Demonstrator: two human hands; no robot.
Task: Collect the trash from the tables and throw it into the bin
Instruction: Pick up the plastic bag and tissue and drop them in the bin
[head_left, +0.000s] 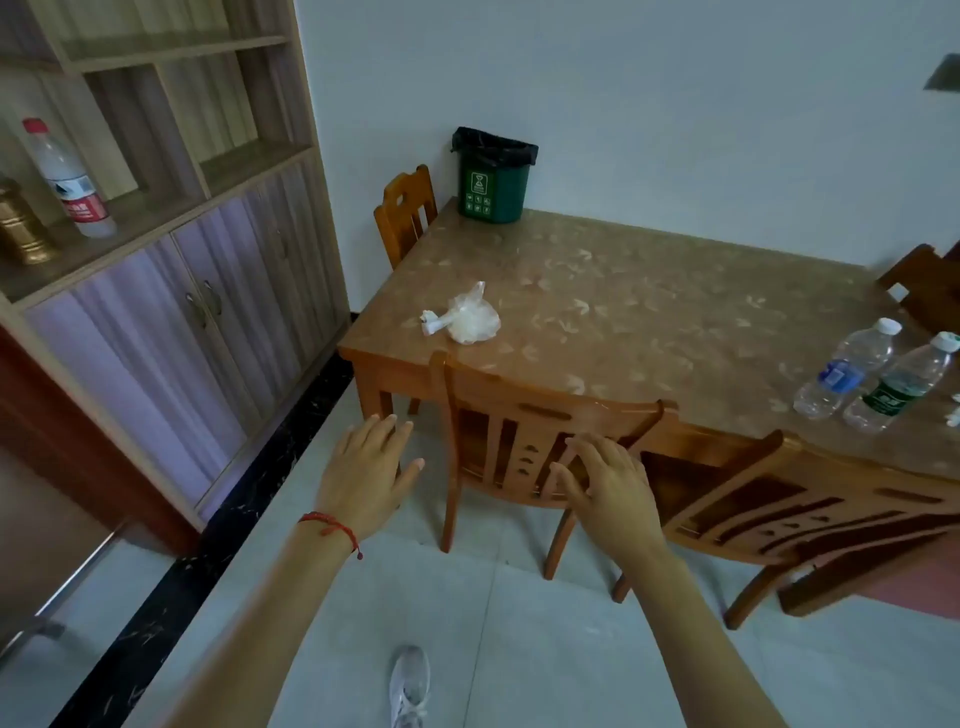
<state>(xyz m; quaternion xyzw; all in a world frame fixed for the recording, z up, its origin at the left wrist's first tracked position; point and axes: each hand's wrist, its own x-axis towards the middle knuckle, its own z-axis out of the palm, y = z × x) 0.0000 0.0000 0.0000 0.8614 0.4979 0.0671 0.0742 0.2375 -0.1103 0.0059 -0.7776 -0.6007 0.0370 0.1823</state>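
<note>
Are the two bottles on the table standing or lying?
Lying: both bottles rest on their sides on the table.

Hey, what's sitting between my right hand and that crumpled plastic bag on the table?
In the head view, a wooden chair's backrest stands between the right hand and the plastic bag, pushed up against the table edge. Nothing else lies there.

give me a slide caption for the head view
Both empty hands, left hand and right hand, reach toward a table holding crumpled plastic bag, bottles and green bin.
</note>
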